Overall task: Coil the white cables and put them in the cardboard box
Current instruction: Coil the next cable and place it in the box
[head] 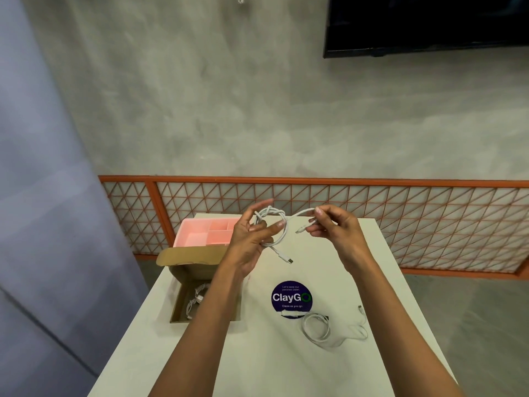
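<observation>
Above the white table [257, 353] I hold a white cable [282, 224] partly wound into a loop. My left hand [252, 239] has the loops wrapped around its fingers, and one plug end dangles below it. My right hand [332, 227] pinches the free end of the same cable near its other plug. An open cardboard box [177, 310] sits on the table's left side under my left forearm, with a coiled white cable [196, 296] inside. Another white cable [317, 328] lies loosely looped on the table at the right.
A pink compartment tray [200, 233] stands behind the box at the table's far left. A round purple ClayGo sticker [291, 298] is on the tabletop. An orange lattice railing [400, 224] runs behind the table, and the table's edges fall away on both sides.
</observation>
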### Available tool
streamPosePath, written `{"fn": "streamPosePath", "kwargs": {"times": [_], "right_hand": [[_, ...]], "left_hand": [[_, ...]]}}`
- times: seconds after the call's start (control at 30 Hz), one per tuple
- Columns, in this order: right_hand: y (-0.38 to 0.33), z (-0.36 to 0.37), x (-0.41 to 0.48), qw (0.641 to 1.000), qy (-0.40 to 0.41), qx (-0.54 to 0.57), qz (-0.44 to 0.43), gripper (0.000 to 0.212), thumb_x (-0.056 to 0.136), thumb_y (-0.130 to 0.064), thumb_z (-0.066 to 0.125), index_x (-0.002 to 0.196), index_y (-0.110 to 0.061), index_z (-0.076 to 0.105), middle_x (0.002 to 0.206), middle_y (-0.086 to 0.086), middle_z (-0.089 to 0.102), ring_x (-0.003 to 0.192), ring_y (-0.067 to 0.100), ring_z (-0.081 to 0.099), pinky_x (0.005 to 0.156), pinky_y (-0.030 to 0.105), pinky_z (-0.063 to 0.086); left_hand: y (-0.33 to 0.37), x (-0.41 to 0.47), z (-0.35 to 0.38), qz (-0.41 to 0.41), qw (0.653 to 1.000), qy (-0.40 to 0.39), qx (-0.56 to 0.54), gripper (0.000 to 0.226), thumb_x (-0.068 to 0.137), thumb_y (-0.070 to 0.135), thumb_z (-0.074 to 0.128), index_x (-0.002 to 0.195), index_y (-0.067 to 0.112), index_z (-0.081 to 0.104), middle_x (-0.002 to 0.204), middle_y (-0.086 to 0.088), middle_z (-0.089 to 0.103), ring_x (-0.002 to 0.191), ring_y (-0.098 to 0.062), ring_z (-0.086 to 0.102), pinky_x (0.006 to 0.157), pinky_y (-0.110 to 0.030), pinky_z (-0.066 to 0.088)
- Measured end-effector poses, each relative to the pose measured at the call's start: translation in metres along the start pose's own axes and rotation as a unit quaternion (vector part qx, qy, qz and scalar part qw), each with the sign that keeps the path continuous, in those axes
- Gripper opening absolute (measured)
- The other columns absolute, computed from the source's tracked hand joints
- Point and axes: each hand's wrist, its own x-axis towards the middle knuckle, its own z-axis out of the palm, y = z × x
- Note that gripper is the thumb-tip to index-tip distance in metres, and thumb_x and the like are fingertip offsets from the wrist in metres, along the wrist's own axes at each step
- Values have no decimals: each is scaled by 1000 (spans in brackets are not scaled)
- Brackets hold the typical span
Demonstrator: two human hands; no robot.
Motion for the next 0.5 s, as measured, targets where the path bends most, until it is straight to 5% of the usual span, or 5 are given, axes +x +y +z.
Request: {"fn": "streamPosePath", "kwargs": {"times": [0.13,0.5], "right_hand": [[11,5,0,998,12,64,5,13,95,-10,53,99,-5,64,75,9,64,60,10,65,61,19,53],[21,32,-6,993,-26,108,39,13,97,-11,50,93,-12,62,71,3,68,63,8,65,64,20,53]], "left_hand": [[2,-1,11,-1,1000,19,-9,36,72,-12,69,100,11,63,61,4,61,53,-7,55,45,-16,41],[11,-5,19,-28,998,12,-52,31,79,-13,63,99,9,57,64,1,66,52,-8,62,37,-12,39]]}}
